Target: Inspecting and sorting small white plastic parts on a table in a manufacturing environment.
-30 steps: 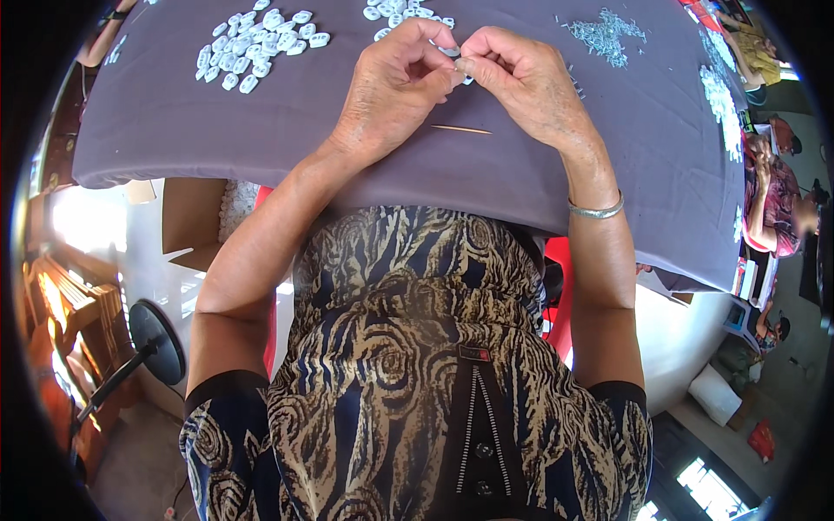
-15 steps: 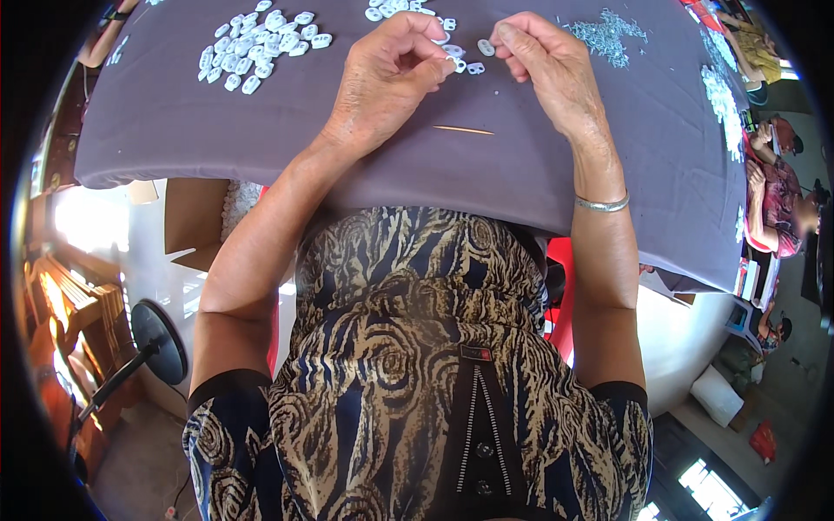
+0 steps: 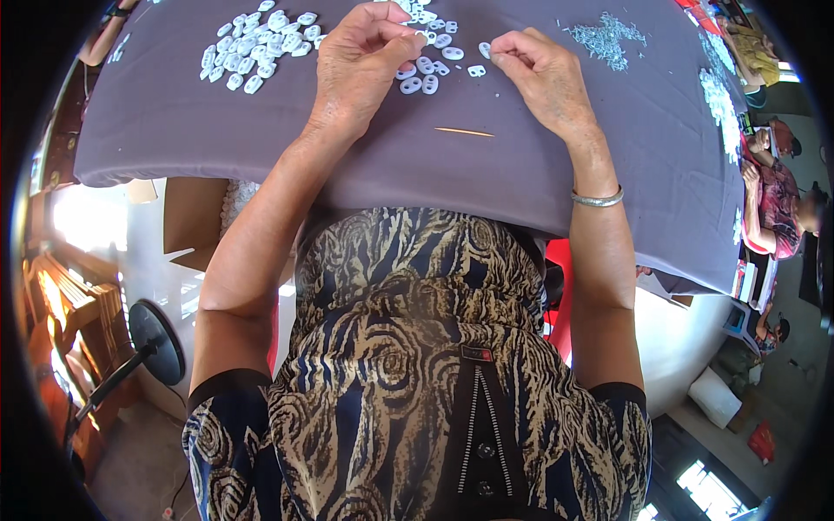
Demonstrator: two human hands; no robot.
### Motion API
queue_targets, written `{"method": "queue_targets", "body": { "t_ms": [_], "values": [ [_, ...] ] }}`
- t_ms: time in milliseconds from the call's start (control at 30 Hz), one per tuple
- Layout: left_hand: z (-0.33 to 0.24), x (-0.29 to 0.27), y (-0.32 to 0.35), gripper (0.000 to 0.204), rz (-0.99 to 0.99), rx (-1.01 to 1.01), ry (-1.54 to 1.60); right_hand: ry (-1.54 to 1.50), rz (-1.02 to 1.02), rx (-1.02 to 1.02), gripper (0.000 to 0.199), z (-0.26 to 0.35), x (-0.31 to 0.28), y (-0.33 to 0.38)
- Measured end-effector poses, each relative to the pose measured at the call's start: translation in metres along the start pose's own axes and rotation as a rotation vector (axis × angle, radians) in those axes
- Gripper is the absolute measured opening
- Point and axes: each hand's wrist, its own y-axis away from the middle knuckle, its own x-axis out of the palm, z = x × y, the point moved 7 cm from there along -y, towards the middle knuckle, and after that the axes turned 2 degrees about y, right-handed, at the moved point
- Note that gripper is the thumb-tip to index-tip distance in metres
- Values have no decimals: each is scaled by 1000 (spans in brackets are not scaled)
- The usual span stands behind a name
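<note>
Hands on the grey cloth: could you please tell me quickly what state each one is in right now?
Left hand: fingers pinched shut on a small white oval piece.
Right hand: fingers pinched shut on another white piece.

I see a grey-clothed table (image 3: 174, 130), a black fan (image 3: 156, 340) lower left, wooden furniture (image 3: 74, 300) in bright sunlight.

The one view comes from the person's head, looking steeply down over the torso to the table (image 3: 261, 139) at the top of the frame. Both hands sit close (the fisheye bends the edges), and a dark rim rings the picture.
</note>
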Motion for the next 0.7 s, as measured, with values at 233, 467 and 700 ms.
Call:
{"method": "queue_targets", "body": {
  "t_ms": [233, 467, 700],
  "values": [
    [-3, 0, 2, 18, -29, 7, -66, 64, 98, -125, 7, 20, 9, 1],
    [-3, 0, 3, 17, -3, 18, -93, 72, -37, 8, 13, 12, 0, -2],
    [0, -5, 3, 18, -15, -16, -252, 127, -29, -73, 17, 19, 8, -6]
  ]
}}
